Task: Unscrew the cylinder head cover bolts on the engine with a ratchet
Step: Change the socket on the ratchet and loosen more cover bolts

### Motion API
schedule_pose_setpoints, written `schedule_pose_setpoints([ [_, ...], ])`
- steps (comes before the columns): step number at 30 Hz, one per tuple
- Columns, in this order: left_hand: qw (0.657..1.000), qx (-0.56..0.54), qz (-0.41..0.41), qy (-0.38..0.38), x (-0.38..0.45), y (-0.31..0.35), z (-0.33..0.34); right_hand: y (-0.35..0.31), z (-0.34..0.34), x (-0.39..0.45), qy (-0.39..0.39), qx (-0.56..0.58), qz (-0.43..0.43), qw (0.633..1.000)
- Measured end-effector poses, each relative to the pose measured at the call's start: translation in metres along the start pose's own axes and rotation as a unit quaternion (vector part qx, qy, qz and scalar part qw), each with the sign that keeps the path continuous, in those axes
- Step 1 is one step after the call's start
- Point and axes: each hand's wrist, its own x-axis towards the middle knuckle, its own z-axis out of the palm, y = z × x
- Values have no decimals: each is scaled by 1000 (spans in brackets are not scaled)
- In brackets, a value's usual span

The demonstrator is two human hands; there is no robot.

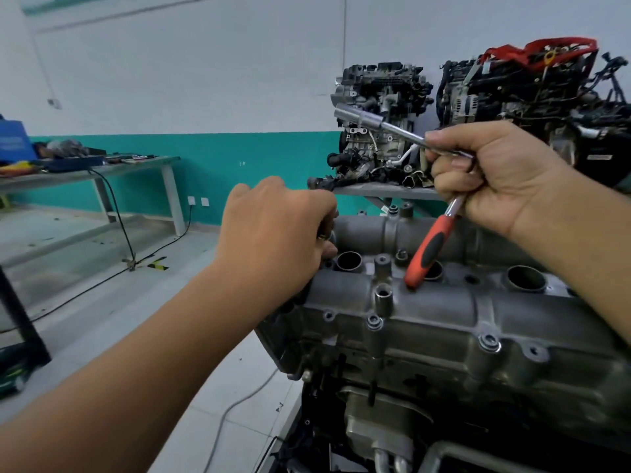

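Gripping the ratchet (432, 233) up near its head, the right hand (495, 175) has fingers and thumb curled tight round the chrome shaft, with the orange-and-black handle hanging down and its tip just above the cylinder head cover (426, 302). Out of the top of that grip runs a long chrome extension with a socket (362, 118) at its far end, pointing up and left, clear of the engine. Over on the other side, the left hand (276, 233) sits at the cover's far left end, fingers curled down over something small and metallic at the edge; what exactly it pinches is hidden behind the knuckles. Along the near flank of the cover, bolts (374, 323) sit in their bosses, one beside the tall post, another further right. Three open round wells line the cover's top. Behind, two more engines (382, 124) stand on a shelf against the white-and-teal wall. Far left, a table (136, 165) carries scattered tools and a blue case.
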Motion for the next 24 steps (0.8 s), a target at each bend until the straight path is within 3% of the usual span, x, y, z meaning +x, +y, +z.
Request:
schedule_pose_setpoints([
  [3, 999, -27, 9, 46, -7, 2, 1, -1, -1, -1, 9, 8, -1, 1000],
  [7, 997, 46, 33, 47, -11, 4, -1, 0, -2, -2, 11, 2, 3, 1000],
  [11, 996, 47, 49, 52, -20, 3, 2, -3, -3, -3, 10, -6, 10, 1000],
  [19, 997, 27, -9, 78, -22, 5, 3, -4, -3, -3, 13, -15, 20, 1000],
  [24, 996, 87, 15, 29, -13, 10, 0, -4, -3, -4, 17, -16, 22, 999],
])
